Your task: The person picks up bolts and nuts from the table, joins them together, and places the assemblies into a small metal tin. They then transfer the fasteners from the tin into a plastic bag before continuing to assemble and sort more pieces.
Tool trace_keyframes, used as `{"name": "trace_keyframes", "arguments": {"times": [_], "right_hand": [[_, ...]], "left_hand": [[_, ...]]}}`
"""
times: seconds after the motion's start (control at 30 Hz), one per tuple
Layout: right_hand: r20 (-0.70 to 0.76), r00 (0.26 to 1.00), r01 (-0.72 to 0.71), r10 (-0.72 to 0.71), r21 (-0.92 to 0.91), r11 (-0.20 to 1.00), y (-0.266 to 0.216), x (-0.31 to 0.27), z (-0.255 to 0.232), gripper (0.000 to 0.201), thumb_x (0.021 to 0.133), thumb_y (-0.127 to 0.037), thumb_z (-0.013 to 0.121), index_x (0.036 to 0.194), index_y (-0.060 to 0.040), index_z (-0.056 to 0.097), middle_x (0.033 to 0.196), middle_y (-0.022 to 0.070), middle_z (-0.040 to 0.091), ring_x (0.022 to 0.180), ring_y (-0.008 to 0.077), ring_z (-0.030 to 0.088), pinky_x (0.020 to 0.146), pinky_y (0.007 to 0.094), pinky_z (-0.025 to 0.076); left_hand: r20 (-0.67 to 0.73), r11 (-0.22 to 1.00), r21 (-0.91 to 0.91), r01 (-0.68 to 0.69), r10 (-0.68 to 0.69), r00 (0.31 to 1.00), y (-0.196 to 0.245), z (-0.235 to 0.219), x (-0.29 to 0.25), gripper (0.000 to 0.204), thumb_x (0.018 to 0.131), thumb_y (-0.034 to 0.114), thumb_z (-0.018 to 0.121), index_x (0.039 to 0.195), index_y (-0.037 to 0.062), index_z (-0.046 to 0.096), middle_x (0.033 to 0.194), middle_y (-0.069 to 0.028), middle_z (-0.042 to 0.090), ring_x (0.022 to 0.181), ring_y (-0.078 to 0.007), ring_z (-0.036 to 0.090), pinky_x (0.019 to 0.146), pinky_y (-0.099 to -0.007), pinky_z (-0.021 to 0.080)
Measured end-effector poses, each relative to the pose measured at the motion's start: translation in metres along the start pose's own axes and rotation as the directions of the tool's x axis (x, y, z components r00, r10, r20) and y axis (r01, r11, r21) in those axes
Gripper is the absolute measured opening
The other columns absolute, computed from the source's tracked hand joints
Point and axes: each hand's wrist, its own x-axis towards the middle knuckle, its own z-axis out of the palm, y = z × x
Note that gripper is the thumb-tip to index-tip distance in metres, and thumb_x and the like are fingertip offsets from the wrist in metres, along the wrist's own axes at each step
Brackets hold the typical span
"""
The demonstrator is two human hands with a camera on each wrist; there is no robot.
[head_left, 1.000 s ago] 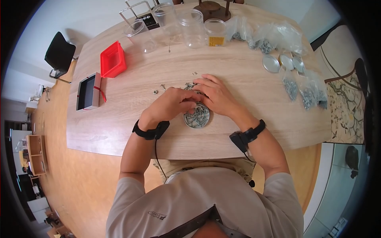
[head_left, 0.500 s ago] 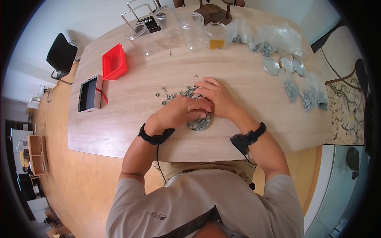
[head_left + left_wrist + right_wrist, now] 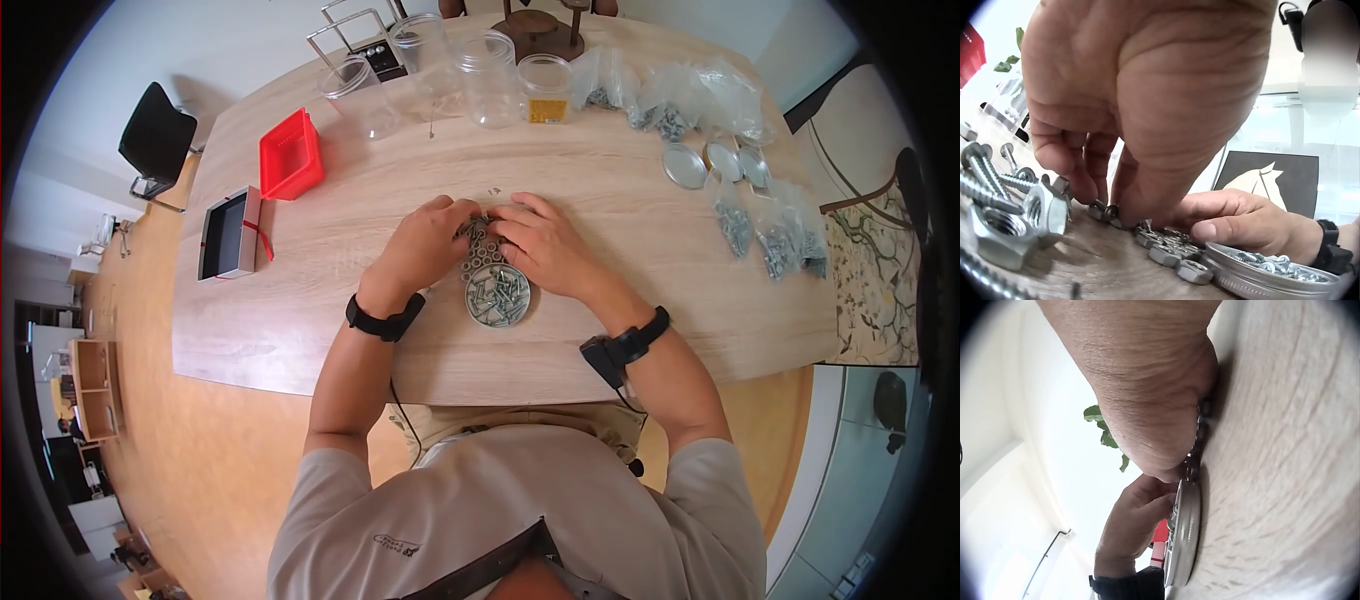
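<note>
My left hand (image 3: 424, 250) reaches down with bent fingers at the left side of a cluster of nuts (image 3: 484, 258). In the left wrist view its fingertips are among small nuts and screws; whether they pinch one I cannot tell. Loose screws (image 3: 988, 175) and a large-looking hex nut (image 3: 1000, 234) lie under that hand. My right hand (image 3: 550, 252) rests at the right side of the cluster, fingers loosely extended along it. Just nearer to me, touching the nuts, sits a round silver metal lid (image 3: 1244, 284) holding many screws (image 3: 498, 294).
To the left are a red plastic bin (image 3: 292, 158) and an open grey box (image 3: 228, 235). Clear plastic jars (image 3: 488, 85) stand at the back. Bags of hardware (image 3: 733, 225) and several round lids (image 3: 684, 166) lie on the right.
My left hand has moved from above the lid, away and to the left, uncovering lid and nuts. It now covers where loose screws showed. The right hand has stayed nearly in place.
</note>
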Motion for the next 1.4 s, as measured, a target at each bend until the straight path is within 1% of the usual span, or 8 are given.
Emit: {"name": "trace_keyframes", "arguments": {"times": [0.37,0.47,0.57,0.77,0.87,0.97,1.17,1.4], "right_hand": [[-0.104,0.993,-0.036,0.046,0.101,0.994,-0.002,0.01,-0.012,0.029,0.092,-0.011,0.075,0.119,-0.0029,0.074,0.133,0.0147,0.072,0.131,0.0375,0.061,0.113,0.0477,0.049],[-0.103,0.993,-0.05,0.058,0.083,0.995,-0.005,0.02,-0.027,0.027,0.09,-0.011,0.076,0.116,-0.0028,0.075,0.127,0.0143,0.073,0.123,0.0366,0.064,0.108,0.0472,0.052],[-0.116,0.991,-0.057,0.063,0.053,0.997,-0.006,0.028,-0.029,0.026,0.089,-0.011,0.076,0.114,-0.0029,0.075,0.122,0.0144,0.074,0.12,0.0366,0.065,0.105,0.0465,0.054],[-0.081,0.994,-0.08,0.076,-0.056,0.995,-0.005,0.038,-0.01,0.024,0.087,-0.014,0.079,0.11,-0.0058,0.078,0.119,0.0131,0.075,0.118,0.0356,0.066,0.103,0.0448,0.055],[-0.05,0.993,-0.113,0.108,-0.114,0.987,-0.006,0.042,-0.009,0.021,0.087,-0.016,0.08,0.105,-0.0065,0.078,0.115,0.0112,0.074,0.115,0.0341,0.066,0.1,0.0444,0.055],[-0.033,0.993,-0.116,0.112,-0.169,0.979,-0.005,0.045,-0.006,0.017,0.086,-0.017,0.081,0.099,-0.0071,0.076,0.109,0.0096,0.072,0.111,0.0332,0.065,0.097,0.0444,0.055],[-0.055,0.996,-0.074,0.065,-0.199,0.977,-0.001,0.046,0.0,0.016,0.086,-0.015,0.082,0.095,-0.0087,0.071,0.105,0.009,0.068,0.107,0.0338,0.064,0.094,0.0452,0.055],[-0.017,0.996,-0.087,0.085,-0.176,0.981,-0.004,0.046,-0.008,0.016,0.086,-0.014,0.081,0.093,-0.0084,0.068,0.102,0.0098,0.07,0.106,0.0349,0.065,0.092,0.0459,0.054]], "left_hand": [[-0.104,1.0,-0.024,-0.01,0.008,0.995,-0.004,-0.007,-0.006,0.016,0.093,0.006,0.069,0.107,0.0028,0.075,0.098,-0.0177,0.075,0.089,-0.0355,0.072,0.081,-0.0413,0.057],[0.042,0.956,-0.289,0.042,-0.031,0.999,0.01,-0.023,-0.014,0.017,0.094,0.008,0.071,0.109,0.0025,0.076,0.097,-0.0168,0.075,0.085,-0.0306,0.071,0.079,-0.0388,0.056],[0.258,0.898,-0.44,0.006,0.119,0.959,0.031,-0.036,-0.021,0.017,0.095,0.009,0.072,0.11,0.0022,0.076,0.095,-0.0153,0.075,0.083,-0.0269,0.07,0.078,-0.0365,0.055],[-0.095,0.999,-0.044,0.015,-0.019,0.995,-0.011,-0.019,-0.014,0.019,0.092,0.008,0.073,0.111,0.0045,0.075,0.1,-0.0155,0.076,0.092,-0.0357,0.073,0.084,-0.0421,0.057],[-0.047,0.999,0.001,0.049,-0.049,0.998,-0.012,-0.016,-0.02,0.021,0.09,0.011,0.073,0.112,0.009,0.075,0.103,-0.0149,0.075,0.102,-0.039,0.072,0.091,-0.0485,0.058],[-0.074,0.998,0.059,-0.03,0.034,0.997,-0.014,-0.007,-0.021,0.02,0.09,0.011,0.073,0.109,0.0066,0.074,0.096,-0.0179,0.071,0.094,-0.0396,0.072,0.086,-0.0478,0.057],[-0.026,0.994,0.102,0.04,-0.037,0.999,-0.018,-0.005,-0.018,0.014,0.088,0.011,0.074,0.102,0.0074,0.072,0.095,-0.0174,0.071,0.092,-0.0404,0.071,0.084,-0.0485,0.056],[-0.029,0.997,0.08,0.019,-0.017,0.999,-0.021,-0.005,-0.017,0.011,0.09,0.013,0.075,0.099,0.0073,0.072,0.096,-0.0169,0.071,0.09,-0.0391,0.071,0.082,-0.048,0.056]]}}
